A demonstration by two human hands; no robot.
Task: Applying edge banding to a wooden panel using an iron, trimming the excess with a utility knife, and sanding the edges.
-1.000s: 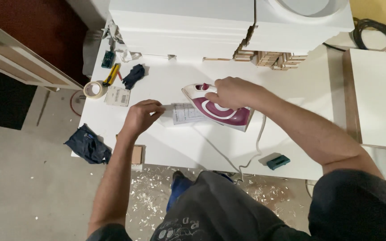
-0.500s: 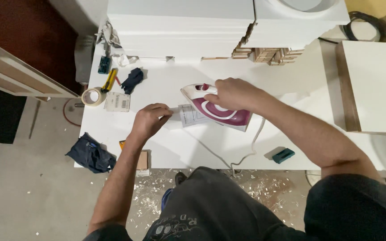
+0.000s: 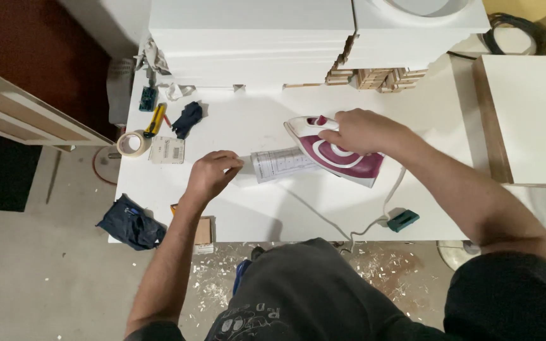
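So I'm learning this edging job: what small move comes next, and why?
Probably slide the iron a little left along the paper strip: the right hand grips it over the strip's right end, while the left hand pins the left end.

The left hand [image 3: 211, 175] has slid a little away from the iron [image 3: 339, 151], seemingly exposing more printed paper [image 3: 284, 163] beside it.

Light: bright, even, from overhead
Glare: white counter [image 3: 323, 208] nearly washed out
Shadows: soft, short
Focus: sharp; frame edges slightly bent
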